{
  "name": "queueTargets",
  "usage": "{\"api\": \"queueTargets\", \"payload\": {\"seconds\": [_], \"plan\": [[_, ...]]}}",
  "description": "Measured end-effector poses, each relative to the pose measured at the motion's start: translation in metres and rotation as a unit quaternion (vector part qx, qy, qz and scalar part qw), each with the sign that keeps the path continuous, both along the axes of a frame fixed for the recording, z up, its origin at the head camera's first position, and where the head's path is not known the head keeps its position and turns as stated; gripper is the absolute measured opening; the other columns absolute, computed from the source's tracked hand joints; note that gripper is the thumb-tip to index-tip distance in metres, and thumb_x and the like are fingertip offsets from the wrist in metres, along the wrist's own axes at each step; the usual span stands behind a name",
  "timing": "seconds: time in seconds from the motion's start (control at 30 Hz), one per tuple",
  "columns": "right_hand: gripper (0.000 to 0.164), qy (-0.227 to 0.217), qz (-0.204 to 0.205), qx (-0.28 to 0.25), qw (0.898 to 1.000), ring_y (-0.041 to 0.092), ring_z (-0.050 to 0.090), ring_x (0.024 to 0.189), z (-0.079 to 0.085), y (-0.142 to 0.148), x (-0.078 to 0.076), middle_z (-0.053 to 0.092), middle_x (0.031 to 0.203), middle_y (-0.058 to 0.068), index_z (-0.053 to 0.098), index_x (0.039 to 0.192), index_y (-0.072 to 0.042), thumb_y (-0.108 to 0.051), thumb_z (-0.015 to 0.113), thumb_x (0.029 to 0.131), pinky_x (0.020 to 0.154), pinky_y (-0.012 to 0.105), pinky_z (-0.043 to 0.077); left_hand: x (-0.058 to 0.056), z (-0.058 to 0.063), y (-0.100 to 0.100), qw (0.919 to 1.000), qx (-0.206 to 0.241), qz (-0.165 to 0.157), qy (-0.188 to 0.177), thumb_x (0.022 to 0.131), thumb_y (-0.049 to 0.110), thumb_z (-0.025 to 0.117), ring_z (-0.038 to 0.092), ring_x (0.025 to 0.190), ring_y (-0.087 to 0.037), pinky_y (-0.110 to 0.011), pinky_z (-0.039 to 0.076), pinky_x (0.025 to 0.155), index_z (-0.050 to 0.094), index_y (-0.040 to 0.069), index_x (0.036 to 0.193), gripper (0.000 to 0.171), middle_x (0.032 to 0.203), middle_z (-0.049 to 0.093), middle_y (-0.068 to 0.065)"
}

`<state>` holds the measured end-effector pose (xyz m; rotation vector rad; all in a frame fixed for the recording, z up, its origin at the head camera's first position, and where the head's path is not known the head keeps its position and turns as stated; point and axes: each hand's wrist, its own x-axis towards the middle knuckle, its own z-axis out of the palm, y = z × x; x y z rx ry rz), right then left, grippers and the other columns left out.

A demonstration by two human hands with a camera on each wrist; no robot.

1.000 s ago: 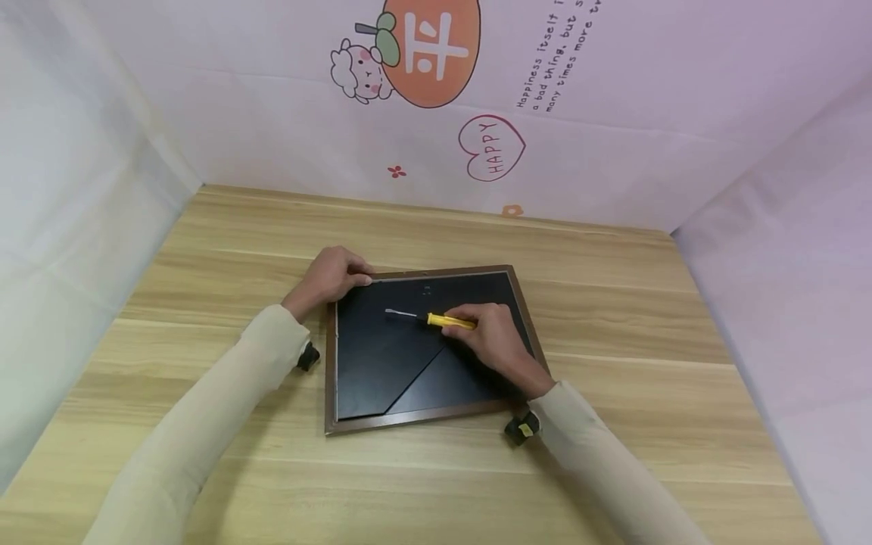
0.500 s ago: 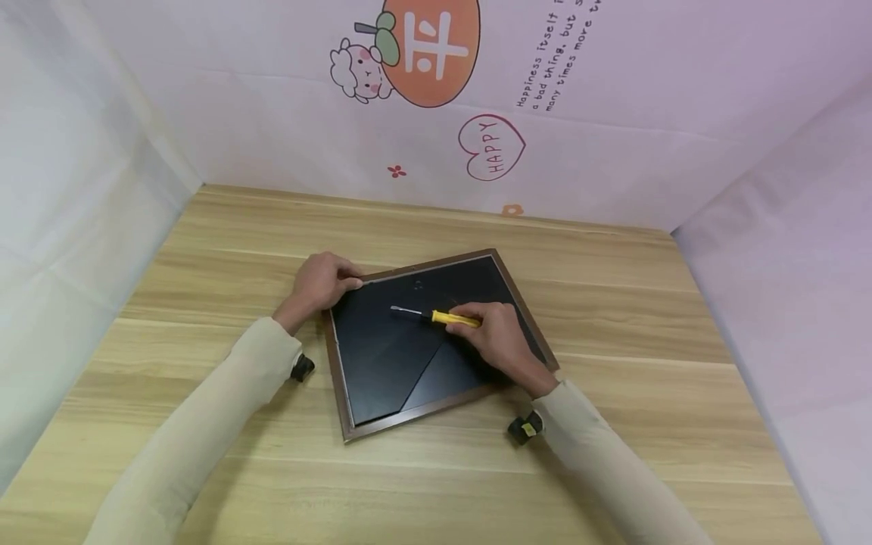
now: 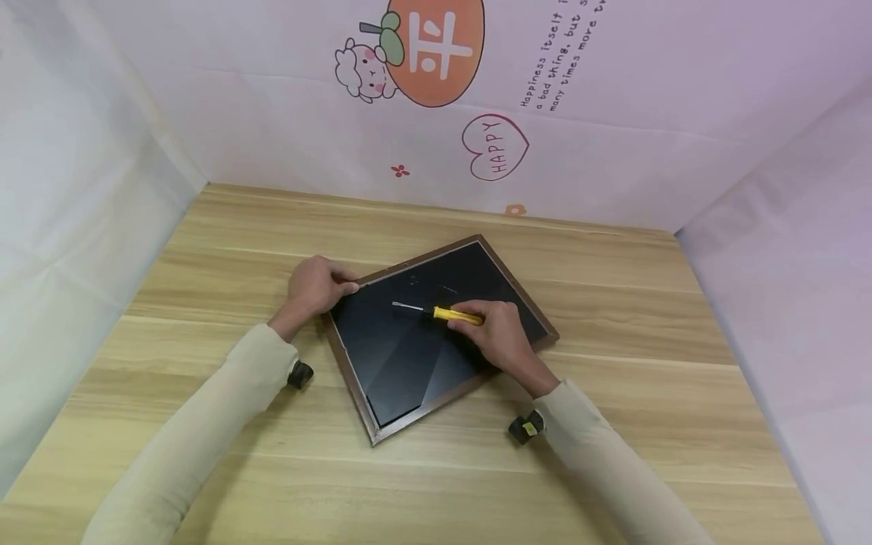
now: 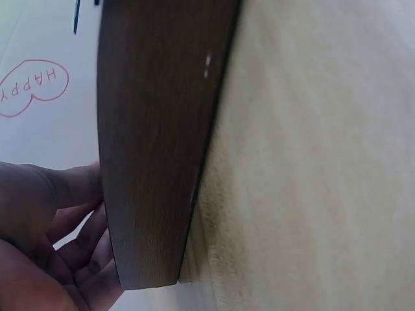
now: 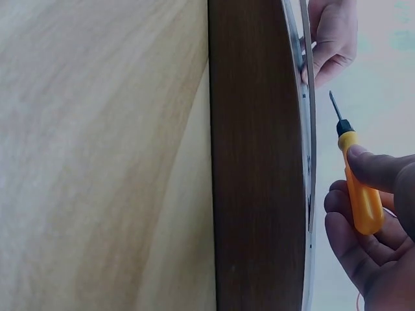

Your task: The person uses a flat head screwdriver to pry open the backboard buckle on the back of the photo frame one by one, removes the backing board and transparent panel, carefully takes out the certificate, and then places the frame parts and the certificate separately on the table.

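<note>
In the head view a brown picture frame (image 3: 350,376) lies back side up on the table, turned at an angle, with a black backing board (image 3: 371,344) inside it. My left hand (image 3: 316,288) grips the frame's far left corner, thumb over the rim. The left wrist view shows those fingers (image 4: 91,253) against the frame's brown side (image 4: 152,149). Over the board, my right hand (image 3: 500,337) holds a yellow-handled screwdriver (image 3: 458,316), its shaft pointing left. The right wrist view shows the thumb and fingers around the handle (image 5: 363,201), the tip apart from the board.
Light wood-grain tabletop (image 3: 204,303) surrounds the frame. A white printed sheet (image 3: 599,166) stands behind the table, and pale sheets hang at the left (image 3: 88,189) and right (image 3: 783,265).
The picture frame has turned counterclockwise on the table, with the left hand moving slightly left and toward me at its corner. The right hand still holds the screwdriver in nearly the same place.
</note>
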<state>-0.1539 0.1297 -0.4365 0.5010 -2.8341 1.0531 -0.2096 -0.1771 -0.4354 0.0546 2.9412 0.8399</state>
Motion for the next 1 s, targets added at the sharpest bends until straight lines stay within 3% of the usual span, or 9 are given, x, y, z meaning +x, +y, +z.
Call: {"api": "queueTargets", "payload": {"seconds": [0.37,0.67,0.83,1.0], "plan": [[0.025,0.009,0.004,-0.013,1.000,0.016,0.071,0.082,0.001,-0.002,-0.001,0.077,0.099,0.008,0.077,0.105,-0.010,-0.024,0.078,0.085,0.069,0.031,0.059,0.002,-0.006,-0.012,0.9984,0.055,-0.001,-0.014,0.089,0.030,0.074,0.069,0.096,-0.027,-0.041,0.053,0.084,0.078,0.016,0.106,0.023,0.103,0.076,-0.007],[0.026,0.020,0.004,-0.021,1.000,0.019,0.072,0.087,0.000,-0.003,-0.001,0.076,0.102,0.009,0.077,0.106,-0.009,-0.023,0.078,0.085,0.072,0.034,0.060,0.010,-0.016,-0.015,0.9863,0.153,0.057,-0.027,0.082,0.033,0.080,0.066,0.106,-0.028,-0.043,0.052,0.093,0.079,0.013,0.100,0.027,0.106,0.076,-0.010],[0.026,0.032,0.005,-0.025,0.999,0.019,0.072,0.087,-0.001,-0.003,0.000,0.076,0.102,0.009,0.076,0.107,-0.009,-0.023,0.078,0.085,0.071,0.034,0.060,0.015,-0.018,-0.012,0.9845,0.156,0.078,-0.013,0.081,0.034,0.081,0.065,0.109,-0.030,-0.044,0.050,0.096,0.079,0.013,0.099,0.029,0.109,0.075,-0.010],[0.026,0.033,0.003,-0.024,0.999,0.019,0.072,0.085,-0.001,-0.003,0.000,0.076,0.102,0.010,0.076,0.107,-0.009,-0.024,0.077,0.086,0.069,0.032,0.060,0.022,-0.017,-0.011,0.9817,0.164,0.094,-0.026,0.080,0.035,0.081,0.065,0.110,-0.028,-0.042,0.050,0.098,0.079,0.013,0.100,0.030,0.108,0.075,-0.008]]}}
